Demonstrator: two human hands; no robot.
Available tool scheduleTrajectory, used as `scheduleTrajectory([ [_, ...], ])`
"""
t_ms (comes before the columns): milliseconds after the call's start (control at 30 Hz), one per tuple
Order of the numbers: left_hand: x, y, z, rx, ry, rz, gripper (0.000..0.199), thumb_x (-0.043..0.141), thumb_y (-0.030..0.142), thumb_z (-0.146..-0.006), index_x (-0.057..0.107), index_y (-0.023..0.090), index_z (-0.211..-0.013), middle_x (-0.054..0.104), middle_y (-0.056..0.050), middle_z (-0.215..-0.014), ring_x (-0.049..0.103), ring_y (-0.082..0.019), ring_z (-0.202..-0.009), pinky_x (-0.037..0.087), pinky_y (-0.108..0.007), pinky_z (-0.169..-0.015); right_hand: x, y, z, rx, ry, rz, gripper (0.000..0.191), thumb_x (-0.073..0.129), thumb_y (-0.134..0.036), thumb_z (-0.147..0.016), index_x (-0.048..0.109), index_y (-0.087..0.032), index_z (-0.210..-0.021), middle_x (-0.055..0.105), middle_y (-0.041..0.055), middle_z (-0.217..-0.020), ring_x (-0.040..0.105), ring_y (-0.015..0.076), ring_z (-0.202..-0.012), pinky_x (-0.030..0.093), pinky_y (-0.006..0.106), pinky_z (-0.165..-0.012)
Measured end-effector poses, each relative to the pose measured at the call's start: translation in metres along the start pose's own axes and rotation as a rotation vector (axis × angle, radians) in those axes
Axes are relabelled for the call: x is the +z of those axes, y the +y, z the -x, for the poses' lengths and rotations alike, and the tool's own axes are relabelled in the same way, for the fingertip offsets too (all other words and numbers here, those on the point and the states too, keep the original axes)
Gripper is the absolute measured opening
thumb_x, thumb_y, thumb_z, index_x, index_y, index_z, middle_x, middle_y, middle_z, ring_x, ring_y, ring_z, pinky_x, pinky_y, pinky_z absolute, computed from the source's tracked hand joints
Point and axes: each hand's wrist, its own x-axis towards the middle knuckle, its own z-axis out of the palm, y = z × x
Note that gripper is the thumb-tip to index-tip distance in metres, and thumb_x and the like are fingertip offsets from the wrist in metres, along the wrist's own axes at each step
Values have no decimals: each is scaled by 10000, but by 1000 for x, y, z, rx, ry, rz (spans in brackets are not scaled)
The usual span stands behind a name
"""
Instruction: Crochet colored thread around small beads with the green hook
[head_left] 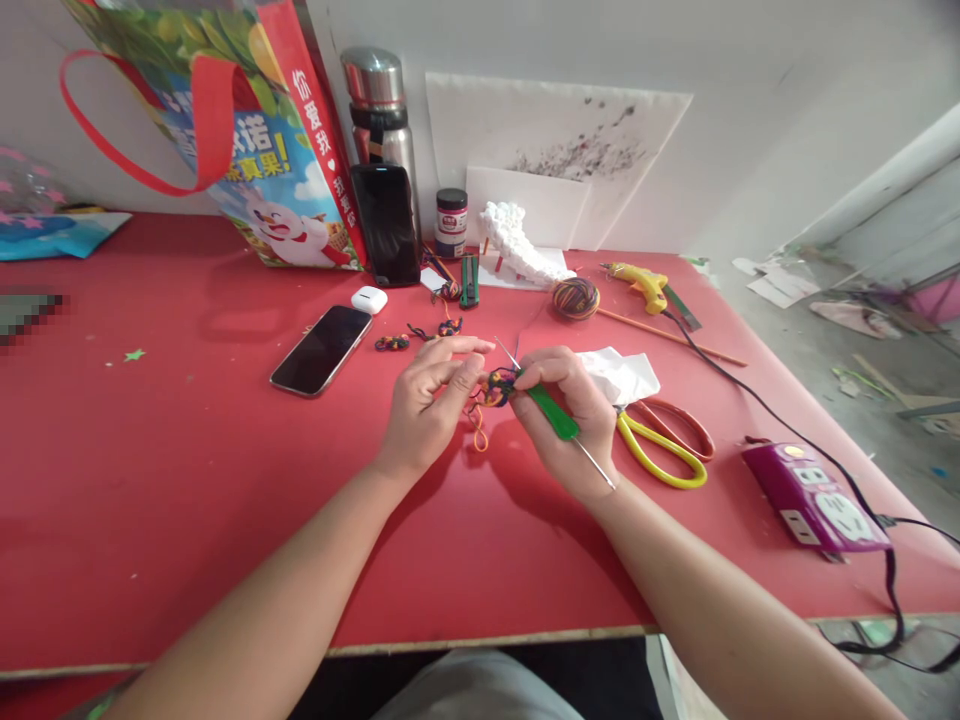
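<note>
Near the middle of the red table, my right hand point(566, 405) is closed round a crochet hook with a green handle point(553, 412); its metal tip points up and left. A small piece of multicoloured crochet point(498, 388) sits between my hands, touching my right fingertips. My left hand point(435, 395) is at the left side of that piece, thumb and fingers bent close together and pinching at something too small to make out. An orange yarn loop point(480, 437) hangs below. Thin yarn runs up toward a multicoloured yarn ball point(576, 298).
Yellow-and-red scissors point(660, 468), white tissue point(621, 375) and a purple power strip point(817, 500) lie right. A glue gun point(637, 285) is behind. Left are a flat phone point(322, 350) and earbud case point(369, 299); an upright phone point(387, 225), flask point(381, 110) and bag point(277, 190) stand behind.
</note>
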Motion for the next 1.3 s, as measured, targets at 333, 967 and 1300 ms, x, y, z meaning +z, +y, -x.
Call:
scheduleTrajectory([
  [333, 6, -13, 3, -297, -189, 287, 515, 717, 684, -958, 797, 198, -811, 692, -44, -785, 612, -174, -703, 525, -318, -689, 0, 2, 1, -23, -17, -12, 234, 648, -30, -959, 627, -259, -1003, 653, 17, -967, 674, 167, -860, 575, 341, -781],
  [967, 18, -11, 17, 230, -129, 19, 350, 818, 283, -967, 776, 230, -1311, 671, -120, -1271, 679, -167, -957, 604, -276, -761, 5, -1, -1, 397, 128, -214, 144, 705, -108, -845, 652, -236, -884, 654, -42, -798, 612, 116, -682, 522, 262, -654],
  [1300, 12, -10, 14, 90, 10, 39, 280, 682, 189, -999, 860, 245, -1208, 808, -77, -1188, 765, -198, -1079, 644, -301, -900, 3, -12, -3, 361, 48, -184, 102, 723, -151, -919, 659, -231, -927, 662, -30, -831, 595, 108, -675, 518, 263, -648],
])
